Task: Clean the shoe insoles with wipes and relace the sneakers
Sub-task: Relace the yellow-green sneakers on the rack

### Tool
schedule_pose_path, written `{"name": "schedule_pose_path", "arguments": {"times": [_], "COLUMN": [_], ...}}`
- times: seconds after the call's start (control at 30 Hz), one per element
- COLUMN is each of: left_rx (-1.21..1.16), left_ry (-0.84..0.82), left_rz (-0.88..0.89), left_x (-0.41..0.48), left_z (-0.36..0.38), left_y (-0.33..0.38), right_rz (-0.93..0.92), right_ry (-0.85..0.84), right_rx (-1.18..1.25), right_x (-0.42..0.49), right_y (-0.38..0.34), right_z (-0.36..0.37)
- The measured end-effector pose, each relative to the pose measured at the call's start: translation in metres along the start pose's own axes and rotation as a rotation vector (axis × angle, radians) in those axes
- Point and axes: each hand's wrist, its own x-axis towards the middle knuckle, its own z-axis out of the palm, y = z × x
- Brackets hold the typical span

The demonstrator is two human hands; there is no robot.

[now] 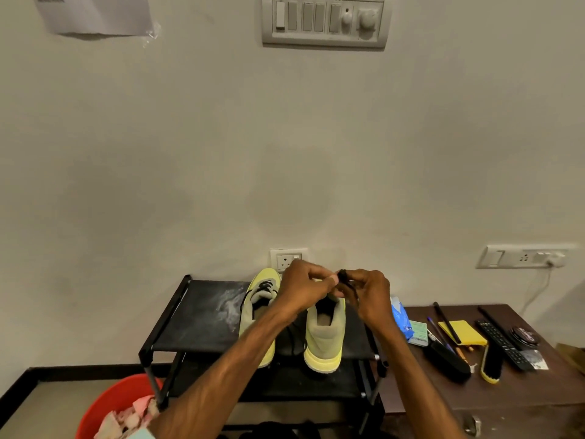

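Observation:
Two yellow-green sneakers stand side by side on a black shoe rack (196, 315), toes toward the wall. The left sneaker (258, 312) carries a black lace near its tongue. Above the right sneaker (324, 337) both hands meet. My right hand (368, 296) pinches a black shoelace (343, 277) and lifts its end upward. My left hand (302, 288) has its fingers curled at the same lace, thumb and fingertips close to the right hand. A loose part of the lace hangs dark between the two shoes. The right sneaker's tongue and eyelets are hidden behind the hands.
A red bucket (107, 403) holding crumpled pinkish wipes sits at lower left. The brown table (506, 394) on the right carries a blue wipes pack (400, 318), pens, a yellow pad, a remote (503, 343), a shoe brush (490, 362) and a polish tin. The wall lies just behind the rack.

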Motion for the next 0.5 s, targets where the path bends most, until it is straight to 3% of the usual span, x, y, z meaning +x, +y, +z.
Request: {"name": "schedule_pose_path", "arguments": {"times": [0.13,0.2,0.27,0.33,0.5], "left_rx": [-0.109,-0.189,-0.216,-0.085,0.315], "left_ry": [-0.078,-0.197,-0.216,-0.223,-0.334], "left_rz": [-0.272,-0.461,-0.568,-0.572,-0.535], "left_x": [0.001,0.005,0.015,0.031,0.051], "left_z": [-0.004,0.0,0.003,0.004,0.004], "left_y": [-0.027,-0.027,-0.023,-0.02,-0.011], "right_rz": [0.019,-0.038,-0.043,-0.027,-0.023], "right_ry": [-0.006,-0.029,-0.072,-0.136,-0.317], "right_rx": [-0.009,-0.094,-0.215,-0.26,-0.051], "right_x": [-0.002,-0.006,-0.01,-0.015,-0.023], "right_y": [0.004,0.004,0.005,0.009,0.009], "right_z": [-0.008,-0.006,-0.002,0.002,0.013]}}
